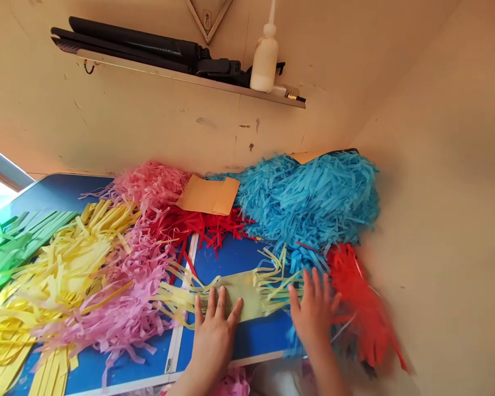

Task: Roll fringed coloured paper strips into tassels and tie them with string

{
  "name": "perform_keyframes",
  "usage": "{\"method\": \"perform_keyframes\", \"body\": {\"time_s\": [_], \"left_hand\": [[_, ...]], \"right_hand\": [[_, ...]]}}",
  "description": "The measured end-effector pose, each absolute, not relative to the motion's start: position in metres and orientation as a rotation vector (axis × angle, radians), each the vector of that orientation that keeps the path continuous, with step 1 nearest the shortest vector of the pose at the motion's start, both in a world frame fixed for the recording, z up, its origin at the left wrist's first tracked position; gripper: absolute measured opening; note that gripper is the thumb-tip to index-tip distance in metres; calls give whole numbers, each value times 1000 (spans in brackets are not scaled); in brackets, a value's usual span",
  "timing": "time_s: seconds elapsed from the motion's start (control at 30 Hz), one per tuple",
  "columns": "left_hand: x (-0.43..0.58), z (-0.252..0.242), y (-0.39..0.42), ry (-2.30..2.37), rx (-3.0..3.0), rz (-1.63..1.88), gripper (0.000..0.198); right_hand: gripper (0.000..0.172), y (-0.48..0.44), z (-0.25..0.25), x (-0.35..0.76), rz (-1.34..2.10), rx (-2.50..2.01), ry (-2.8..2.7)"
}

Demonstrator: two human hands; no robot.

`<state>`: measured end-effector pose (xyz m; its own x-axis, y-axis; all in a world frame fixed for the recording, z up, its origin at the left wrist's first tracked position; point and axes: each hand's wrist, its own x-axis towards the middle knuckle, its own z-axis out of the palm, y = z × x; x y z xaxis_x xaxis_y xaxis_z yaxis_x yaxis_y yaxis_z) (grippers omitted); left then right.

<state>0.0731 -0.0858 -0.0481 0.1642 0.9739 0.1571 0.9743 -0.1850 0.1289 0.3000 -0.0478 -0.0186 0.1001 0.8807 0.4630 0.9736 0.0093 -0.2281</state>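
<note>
A pale yellow sheet of tissue paper (244, 294), cut into fringe at both ends, lies on the blue table in front of me. My left hand (215, 330) rests on its left part with the fingers spread. Over the right fringe, my right hand (313, 311) has its fingers apart and appears to hold nothing. Just right of that hand hangs a bunch of red tissue fringe (361, 308), partly blurred. Behind the sheet sits a large heap of shredded blue tissue paper (313, 201).
Pink fringe (138, 291), yellow fringe (72, 264) and green fringe (28, 242) cover the table's left side. An orange paper piece (209, 194) tops red strips (206, 224). A wall shelf (169, 78) carries a white squeeze bottle (265, 63) and a black hair straightener (136, 41). A wall stands at right.
</note>
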Motion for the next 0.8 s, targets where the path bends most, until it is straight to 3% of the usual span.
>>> {"method": "perform_keyframes", "body": {"time_s": [0.07,0.17,0.23,0.4,0.8], "left_hand": [[73,-45,-87,-2012,-2387,-382,46],[66,-37,-85,-1939,-2445,-526,32],[55,-29,-79,-1885,-2578,-567,22],[29,-4,-53,-2134,-2837,-347,30],[45,-8,-29,-2435,-2485,-38,33]], "right_hand": [[43,-53,-8,294,-118,-1627,-2065],[32,-55,-7,271,407,-1141,-2457],[17,-48,-14,261,599,-1132,-2422],[12,-21,-23,255,647,-1471,-2275],[13,4,-25,230,488,-1831,-2278]]}}
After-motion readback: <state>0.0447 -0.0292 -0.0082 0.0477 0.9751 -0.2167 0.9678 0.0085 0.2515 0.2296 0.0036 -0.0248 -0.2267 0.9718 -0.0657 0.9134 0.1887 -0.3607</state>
